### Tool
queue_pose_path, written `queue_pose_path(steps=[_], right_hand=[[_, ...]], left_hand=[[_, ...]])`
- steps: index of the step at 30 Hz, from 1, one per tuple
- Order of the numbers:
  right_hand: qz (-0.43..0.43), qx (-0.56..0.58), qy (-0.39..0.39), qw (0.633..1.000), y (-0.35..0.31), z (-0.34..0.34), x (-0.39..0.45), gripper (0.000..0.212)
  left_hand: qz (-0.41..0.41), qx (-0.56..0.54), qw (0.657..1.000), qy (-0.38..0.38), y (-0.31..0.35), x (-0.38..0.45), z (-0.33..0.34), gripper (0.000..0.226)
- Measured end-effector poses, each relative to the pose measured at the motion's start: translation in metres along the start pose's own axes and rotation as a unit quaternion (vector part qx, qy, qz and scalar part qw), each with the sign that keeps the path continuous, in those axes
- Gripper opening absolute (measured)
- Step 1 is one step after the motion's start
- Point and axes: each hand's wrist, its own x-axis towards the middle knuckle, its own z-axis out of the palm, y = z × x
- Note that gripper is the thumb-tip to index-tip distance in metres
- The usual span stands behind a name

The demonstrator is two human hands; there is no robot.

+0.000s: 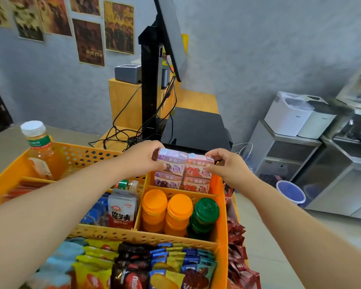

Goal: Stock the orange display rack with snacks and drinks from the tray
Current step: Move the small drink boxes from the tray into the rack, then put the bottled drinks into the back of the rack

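The orange display rack [221,207] fills the lower half of the view. Above its far right compartment my left hand [143,156] grips a purple drink carton [173,159] and my right hand [227,165] grips a pink drink carton [197,166]. The two cartons are pressed side by side, just over a lower purple carton [167,181] and pink carton [196,184] standing in that compartment.
Orange-capped bottles [167,207] and a green-capped one [205,209] stand in the middle right compartment. Snack packets [121,213] fill the middle, biscuit packs [146,265] the front. A juice bottle [39,147] stands far left. Behind are a black register [196,128] and its cables.
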Motion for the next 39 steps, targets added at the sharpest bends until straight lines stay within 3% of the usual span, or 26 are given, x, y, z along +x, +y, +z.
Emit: queue_pose_path(steps=[5, 9, 12, 16, 18, 21, 24, 26, 30, 34, 39], right_hand=[[0.002, -0.098, 0.011, 0.995, -0.007, 0.002, -0.001, 0.023], [-0.020, -0.139, 0.014, 0.990, -0.011, 0.003, 0.000, 0.028], [-0.028, -0.188, 0.064, 0.980, -0.017, 0.005, -0.002, 0.039], [-0.095, -0.219, 0.133, 0.962, -0.038, 0.011, -0.010, 0.038], [-0.129, -0.190, 0.129, 0.965, -0.059, 0.023, -0.016, 0.030], [-0.140, -0.130, 0.068, 0.979, -0.094, 0.051, -0.023, 0.021], [-0.052, 0.058, -0.064, 0.995, -0.132, 0.083, -0.025, 0.013], [-0.016, 0.082, -0.111, 0.990, -0.148, 0.104, -0.020, 0.013], [0.029, -0.082, -0.152, 0.985, -0.166, 0.152, 0.001, 0.024], [0.071, -0.297, -0.233, 0.923, -0.166, 0.198, 0.031, 0.024], [0.123, -0.329, -0.263, 0.899, -0.155, 0.220, 0.046, 0.014]], left_hand=[[-0.006, 0.146, 0.989, 0.015, 0.004, -0.001, 0.005, 0.022], [0.011, 0.232, 0.967, 0.099, 0.001, -0.005, 0.006, 0.030], [0.019, 0.175, 0.972, 0.153, -0.001, -0.009, -0.010, 0.048], [-0.009, 0.110, 0.982, 0.151, -0.019, -0.025, -0.043, 0.013], [-0.038, 0.101, 0.986, 0.124, -0.031, -0.036, -0.056, 0.012], [-0.075, 0.046, 0.991, 0.102, -0.050, -0.049, -0.068, 0.015], [-0.082, -0.011, 0.991, 0.102, -0.075, -0.067, -0.084, 0.018], [-0.078, -0.013, 0.989, 0.122, -0.087, -0.078, -0.097, 0.019], [-0.059, -0.015, 0.985, 0.160, -0.105, -0.093, -0.127, 0.021], [-0.011, 0.014, 0.979, 0.203, -0.126, -0.110, -0.160, 0.021], [0.032, 0.102, 0.973, 0.206, -0.157, -0.118, -0.193, 0.015]])
